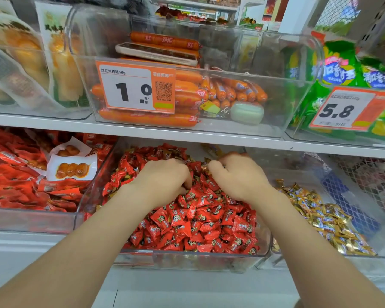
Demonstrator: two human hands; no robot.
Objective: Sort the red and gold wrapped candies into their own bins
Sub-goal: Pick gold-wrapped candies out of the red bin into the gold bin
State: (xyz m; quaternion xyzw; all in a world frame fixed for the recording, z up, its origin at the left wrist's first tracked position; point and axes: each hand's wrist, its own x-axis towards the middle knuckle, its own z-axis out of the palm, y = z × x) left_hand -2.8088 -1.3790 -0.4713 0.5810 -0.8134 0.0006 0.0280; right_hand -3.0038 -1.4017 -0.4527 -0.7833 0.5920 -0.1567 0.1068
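A clear plastic bin on the lower shelf is heaped with red wrapped candies; a few gold wrappers show among them. To its right another clear bin holds gold wrapped candies. Both my hands are down in the red pile, palms down. My left hand has its fingers curled into the candies. My right hand is closed near the back of the pile, with a gold wrapped candy at its fingertips. What each palm holds is hidden.
Left of the red bin is a bin of red snack packets. The upper shelf overhangs the bins and carries a bin of orange sausages with a phone on top, price tags, and green bags.
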